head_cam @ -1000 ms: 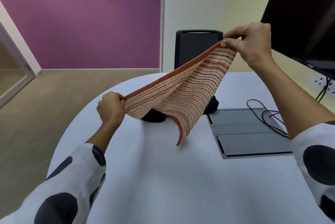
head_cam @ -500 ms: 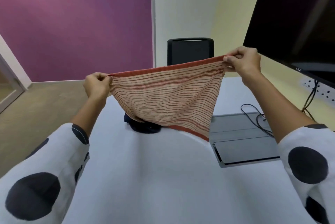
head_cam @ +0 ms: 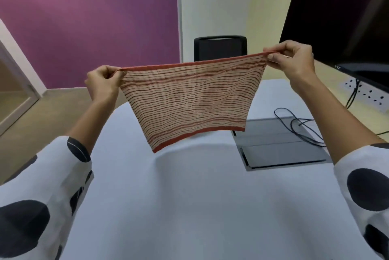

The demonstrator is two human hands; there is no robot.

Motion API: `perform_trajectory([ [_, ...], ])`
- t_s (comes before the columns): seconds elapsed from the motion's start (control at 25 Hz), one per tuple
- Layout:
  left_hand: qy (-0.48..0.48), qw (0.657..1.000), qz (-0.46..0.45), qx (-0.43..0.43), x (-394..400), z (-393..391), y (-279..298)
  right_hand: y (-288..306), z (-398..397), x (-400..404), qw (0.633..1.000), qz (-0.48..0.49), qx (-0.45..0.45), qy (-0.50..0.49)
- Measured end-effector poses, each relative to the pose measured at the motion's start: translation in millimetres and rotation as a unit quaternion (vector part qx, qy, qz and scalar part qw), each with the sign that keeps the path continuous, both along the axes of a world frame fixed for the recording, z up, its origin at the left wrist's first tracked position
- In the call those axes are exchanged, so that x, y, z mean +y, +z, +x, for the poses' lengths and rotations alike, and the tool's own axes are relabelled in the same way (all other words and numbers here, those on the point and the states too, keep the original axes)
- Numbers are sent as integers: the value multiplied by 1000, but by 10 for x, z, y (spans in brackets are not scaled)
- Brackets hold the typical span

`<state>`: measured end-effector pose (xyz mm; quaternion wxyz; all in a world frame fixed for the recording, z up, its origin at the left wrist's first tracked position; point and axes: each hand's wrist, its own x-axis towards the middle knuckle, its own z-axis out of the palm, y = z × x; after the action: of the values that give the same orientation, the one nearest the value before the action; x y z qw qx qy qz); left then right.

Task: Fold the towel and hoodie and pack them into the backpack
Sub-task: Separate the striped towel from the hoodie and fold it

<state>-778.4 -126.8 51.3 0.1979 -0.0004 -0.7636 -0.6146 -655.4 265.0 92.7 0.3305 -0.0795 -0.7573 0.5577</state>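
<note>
- My left fingers are curled tight on the near-left top corner of the towel, thumb and forefinger pinching the red hem
- My right fingers pinch the opposite top corner the same way, thumb under, forefinger over the hem
- Towel hangs in the air between the two pinches, top edge pulled nearly straight, body drooping free above the tabletop; its lower hem does not seem to touch the surface
- Handling, my read: thin woven cloth, light, limp, no stiffness of its own; it keeps shape only while I hold tension across the top edge
- Not slippery, not fragile; the thicker red border gives the best purchase, so corners on the hem are the right place to hold
- Lower corners hang uneven, left one lower, so a fold will likely need squaring first
- Left hand sits lower than the right hand, so the top edge slopes up to the right
- Both wrists raised, forearms reaching forward and spread apart, spotted sleeves at the elbows
- Hoodie and backpack: I cannot pick out either one; a dark chair back stands beyond the towel
</note>
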Motion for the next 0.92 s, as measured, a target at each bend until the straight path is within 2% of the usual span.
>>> perform_trajectory([
  [0.2, -57, 994, -72, -52, -243, 880, -930, -708, 697, 121, 994, 24, -89, 66],
  [0.36, -113, 966, -231, -23, -293, 1737, -1480, -1165, 1264, 190, 975, 40, -202, 89],
  [0.44, -155, 942, -299, -23, -343, 2077, -1740, -1412, 1530, 183, 950, 75, -282, 111],
  [0.56, -210, 886, -413, -36, -501, 2388, -2113, -1845, 1898, 63, 881, 176, -421, 123],
  [0.64, -223, 857, -460, -58, -647, 2522, -2295, -2136, 2140, -105, 844, 181, -483, 143],
  [0.84, -253, 824, -486, -143, -960, 2820, -2756, -2878, 2696, -531, 798, 239, -533, 148],
  [0.92, -252, 795, -519, -190, -1003, 2938, -2923, -3145, 2910, -642, 782, 235, -556, 152],
])
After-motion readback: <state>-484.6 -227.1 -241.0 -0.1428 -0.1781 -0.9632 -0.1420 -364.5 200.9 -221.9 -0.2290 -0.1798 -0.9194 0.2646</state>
